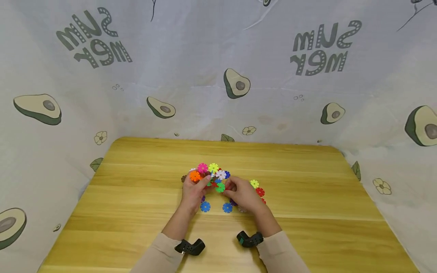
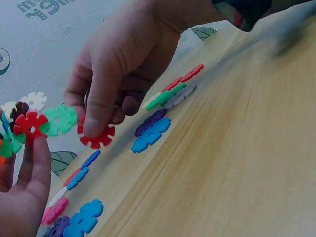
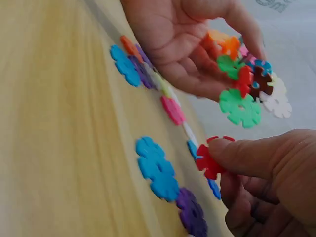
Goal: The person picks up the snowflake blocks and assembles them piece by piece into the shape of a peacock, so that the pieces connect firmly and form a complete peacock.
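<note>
My left hand [image 1: 192,194] holds a cluster of interlocked plastic snowflake discs [image 1: 220,174], among them orange, pink, yellow, white, brown, red and green ones. A light green disc [image 3: 240,108] sticks out of the cluster on the side facing my other hand. Between thumb and fingers, my right hand [image 1: 244,194] pinches a single red snowflake disc [image 3: 210,162]. In the left wrist view this red disc [image 2: 97,136] is close beside the green one [image 2: 62,119]; whether they touch I cannot tell.
Loose discs lie on the wooden table around the hands: blue ones [image 1: 205,206] [image 1: 227,207] in front, yellow [image 1: 254,184] and red [image 1: 260,192] to the right. A printed cloth [image 1: 205,113] hangs behind the table. Each wrist wears a black camera band [image 1: 191,247].
</note>
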